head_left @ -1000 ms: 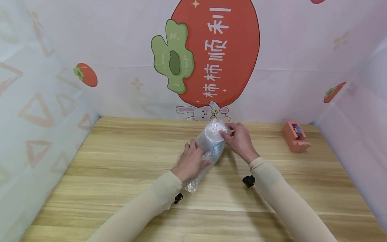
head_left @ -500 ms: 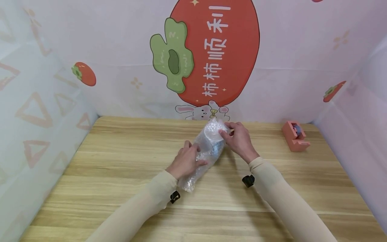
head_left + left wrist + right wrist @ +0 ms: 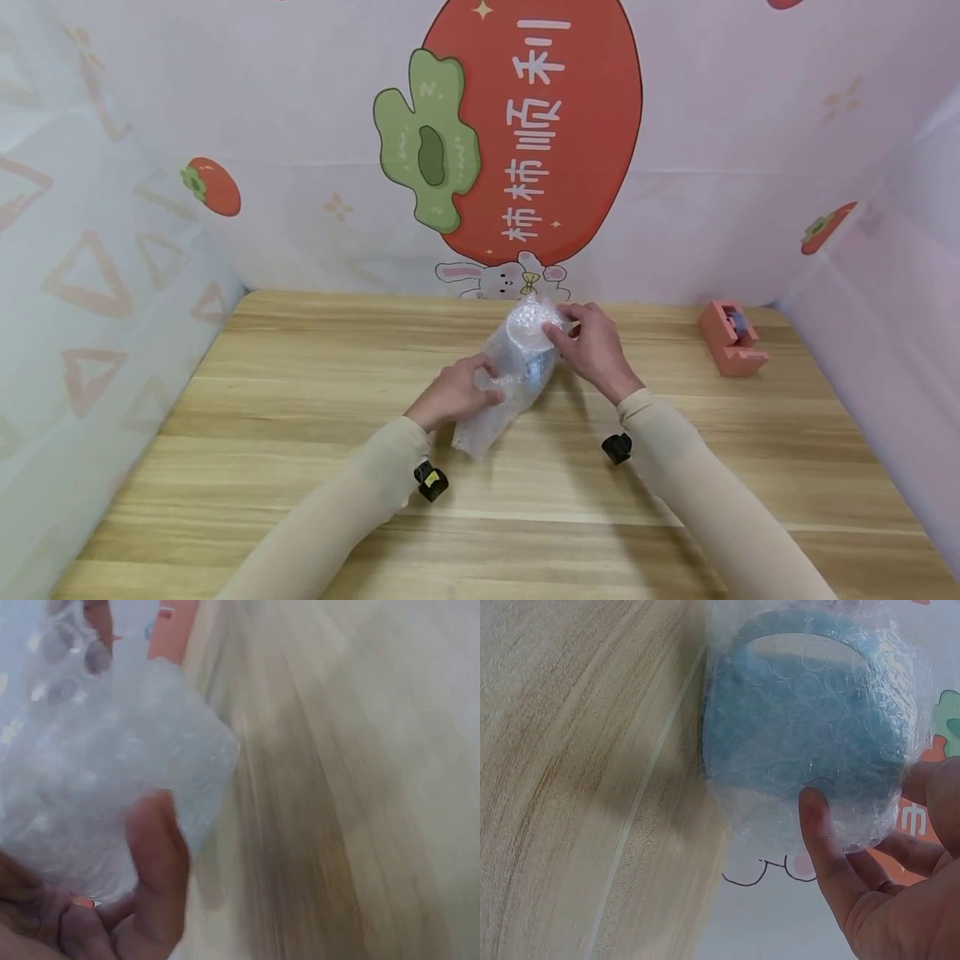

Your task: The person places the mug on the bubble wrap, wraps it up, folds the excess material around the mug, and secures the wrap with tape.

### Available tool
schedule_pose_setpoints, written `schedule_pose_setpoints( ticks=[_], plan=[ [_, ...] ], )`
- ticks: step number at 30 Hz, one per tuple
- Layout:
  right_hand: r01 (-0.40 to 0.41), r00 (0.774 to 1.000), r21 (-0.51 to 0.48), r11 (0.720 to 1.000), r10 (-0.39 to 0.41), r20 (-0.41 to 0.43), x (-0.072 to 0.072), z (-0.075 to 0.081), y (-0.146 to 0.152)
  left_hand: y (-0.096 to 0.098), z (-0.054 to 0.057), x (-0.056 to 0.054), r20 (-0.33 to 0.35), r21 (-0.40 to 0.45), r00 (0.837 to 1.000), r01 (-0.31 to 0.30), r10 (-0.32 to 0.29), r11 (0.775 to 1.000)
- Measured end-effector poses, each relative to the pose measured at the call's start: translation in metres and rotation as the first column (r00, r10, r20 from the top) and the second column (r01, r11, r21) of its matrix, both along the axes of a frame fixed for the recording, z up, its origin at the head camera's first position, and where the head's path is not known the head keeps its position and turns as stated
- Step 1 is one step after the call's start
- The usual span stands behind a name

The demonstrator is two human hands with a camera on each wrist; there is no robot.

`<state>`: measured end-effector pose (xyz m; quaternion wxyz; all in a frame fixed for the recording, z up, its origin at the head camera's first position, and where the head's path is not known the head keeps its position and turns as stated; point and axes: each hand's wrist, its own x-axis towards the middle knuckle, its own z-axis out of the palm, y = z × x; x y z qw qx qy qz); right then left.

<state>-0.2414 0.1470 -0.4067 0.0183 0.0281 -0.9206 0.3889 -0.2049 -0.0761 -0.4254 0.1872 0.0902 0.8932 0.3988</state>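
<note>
A light-blue mug with a curved handle (image 3: pixel 810 720), enclosed in clear bubble wrap (image 3: pixel 483 429), sits between the hands, nearer the right. The right hand (image 3: pixel 596 348) pinches its wrapped end; the left hand's (image 3: pixel 452 392) thumb and index finger stand wide apart about the wrap, whether gripping I cannot tell. Should the right pinch slacken, the mug could roll or its wrap unfurl. The mug's inside is hidden; a pink block-shaped tape dispenser (image 3: pixel 726 348), right of both hands, holds a bluish roll (image 3: pixel 739 323).
</note>
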Motion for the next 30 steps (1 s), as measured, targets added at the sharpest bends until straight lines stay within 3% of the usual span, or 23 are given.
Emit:
schedule_pose_setpoints(
  ticks=[3,6,10,14,18,20,22,25,28,30],
  plan=[
    [-0.019,1.000,0.002,1.000,0.019,-0.003,0.000,0.000,-0.001,0.001,0.000,-0.003,0.063,0.097,0.996,-0.064,0.058,0.993],
    [-0.038,0.999,0.013,0.999,0.038,-0.007,0.000,0.001,-0.003,0.002,0.002,-0.005,0.129,0.197,0.986,-0.126,0.102,0.972],
    [-0.042,0.999,0.028,0.999,0.043,-0.005,0.001,0.000,-0.005,0.001,0.006,-0.004,0.200,0.316,0.975,-0.159,0.098,0.935],
    [-0.045,0.999,0.035,0.998,0.045,-0.006,0.002,0.000,-0.006,-0.001,0.013,-0.003,0.235,0.380,0.968,-0.179,0.092,0.908],
    [-0.054,0.999,0.044,0.998,0.055,-0.001,0.001,0.000,-0.006,-0.003,0.021,-0.006,0.303,0.457,0.952,-0.184,0.042,0.870],
    [-0.059,0.998,0.048,0.997,0.059,0.001,0.001,0.000,-0.005,-0.009,0.026,-0.008,0.321,0.519,0.946,-0.142,-0.039,0.843],
    [-0.060,0.998,0.050,0.997,0.060,0.002,0.000,0.001,-0.005,-0.017,0.029,-0.009,0.290,0.571,0.946,-0.053,-0.142,0.819],
    [-0.064,0.998,0.053,0.997,0.064,0.002,-0.001,0.001,-0.004,-0.030,0.030,-0.009,0.148,0.558,0.938,0.182,-0.313,0.810],
    [-0.065,0.998,0.052,0.996,0.066,-0.001,-0.001,0.002,-0.003,-0.035,0.029,-0.007,-0.089,0.334,0.917,0.396,-0.389,0.856],
    [-0.067,0.998,0.052,0.996,0.068,-0.009,-0.002,0.002,-0.002,-0.032,0.029,-0.006,-0.253,0.124,0.877,0.448,-0.409,0.885]
  ],
)
